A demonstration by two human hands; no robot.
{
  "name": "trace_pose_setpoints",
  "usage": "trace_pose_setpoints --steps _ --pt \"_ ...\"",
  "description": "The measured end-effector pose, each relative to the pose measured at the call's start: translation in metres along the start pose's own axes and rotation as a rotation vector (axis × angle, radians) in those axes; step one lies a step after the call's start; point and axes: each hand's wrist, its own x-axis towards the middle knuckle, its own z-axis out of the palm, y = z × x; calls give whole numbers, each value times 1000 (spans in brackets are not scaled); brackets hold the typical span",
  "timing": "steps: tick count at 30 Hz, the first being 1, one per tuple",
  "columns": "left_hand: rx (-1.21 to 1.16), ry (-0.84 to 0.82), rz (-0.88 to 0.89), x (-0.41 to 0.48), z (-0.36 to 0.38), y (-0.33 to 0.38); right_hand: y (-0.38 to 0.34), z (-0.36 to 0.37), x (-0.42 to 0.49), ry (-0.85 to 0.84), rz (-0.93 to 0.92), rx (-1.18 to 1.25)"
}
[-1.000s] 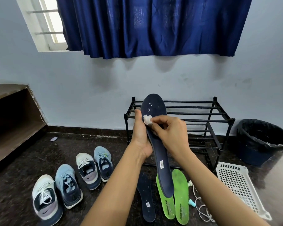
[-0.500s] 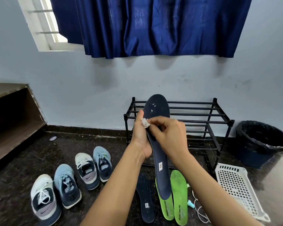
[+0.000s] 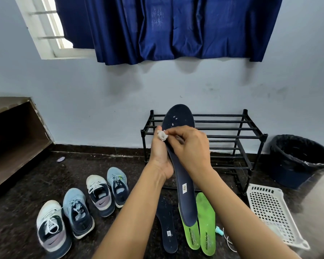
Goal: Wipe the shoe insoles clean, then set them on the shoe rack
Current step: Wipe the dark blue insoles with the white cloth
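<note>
Navy insole [image 3: 184, 199] stands upright before the shoe rack [image 3: 236, 136], its lower left edge gripped in the left hand [image 3: 159, 159], while the right hand [image 3: 192, 148] pinches a small white wad [image 3: 162, 135] against its upper left edge. White flecks [image 3: 175, 117] dot the toe, so I'd guess the wad could shed more bits or slip from that pinch. Further right, the rack's bars sit apart, and a limp insole might sag through.
</note>
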Motion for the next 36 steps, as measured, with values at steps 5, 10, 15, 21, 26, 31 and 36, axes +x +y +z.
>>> trace_pose_setpoints --steps 5,10,15,21,26,31,36 --pt "51 13 -25 1 -9 9 2 -1 -12 -99 56 76" --pt "64 -38 -57 -4 0 -5 7 0 6 43 116 -66" --pt "104 8 -25 2 -8 2 9 0 -10 -91 136 63" --pt "127 -46 -15 -2 -6 2 15 3 -7 -37 107 -33" --pt "115 -102 17 -5 3 -1 16 2 0 57 153 -55" --pt "127 -135 10 -4 9 -3 16 -5 11 153 148 -144" --pt "113 -29 0 3 1 3 17 2 -11 33 -8 -167"
